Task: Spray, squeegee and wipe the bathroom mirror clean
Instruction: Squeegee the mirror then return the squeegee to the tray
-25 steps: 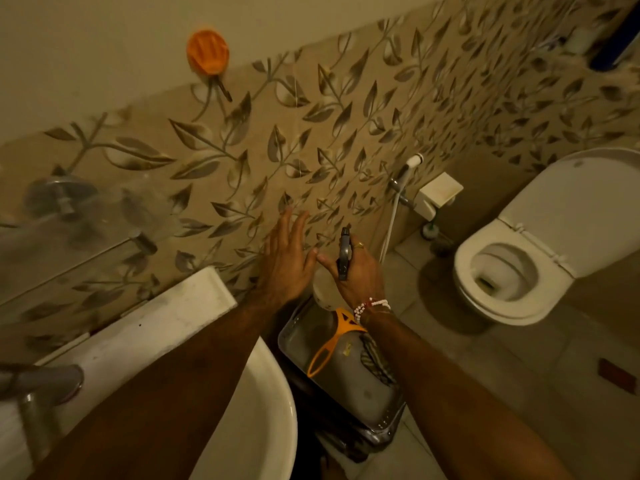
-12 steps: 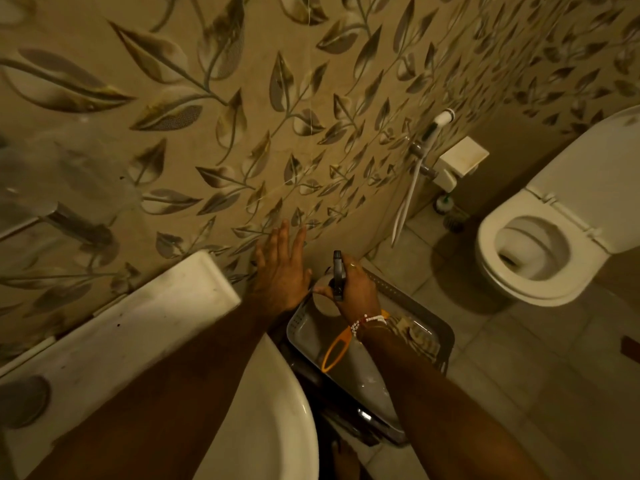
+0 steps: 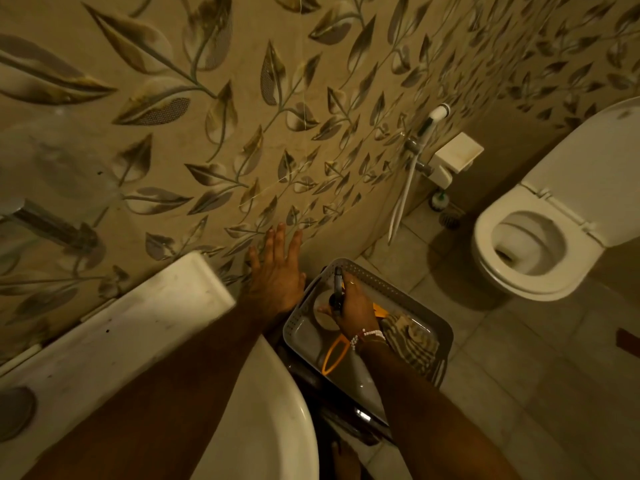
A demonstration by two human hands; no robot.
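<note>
My right hand (image 3: 353, 306) is closed around the dark trigger head of a spray bottle (image 3: 336, 284), whose pale body (image 3: 325, 311) stands inside a grey plastic basket (image 3: 398, 299) on the floor. In the same basket lie an orange-handled squeegee (image 3: 333, 355) and a crumpled patterned cloth (image 3: 410, 341), both partly hidden by my wrist. My left hand (image 3: 277, 271) is flat, fingers spread, against the leaf-patterned wall tile just left of the basket. The mirror is out of view.
A white washbasin (image 3: 270, 410) with its ledge (image 3: 138, 306) fills the lower left. A glass shelf with a metal bracket (image 3: 55, 223) juts from the wall at left. A bidet hose (image 3: 405, 188) hangs on the wall, and an open toilet (image 3: 533, 244) stands at right.
The view has tilted further down; the orange wall hook is gone from sight. My right hand has lowered the spray bottle deeper into the basket. My left hand stays against the wall.
</note>
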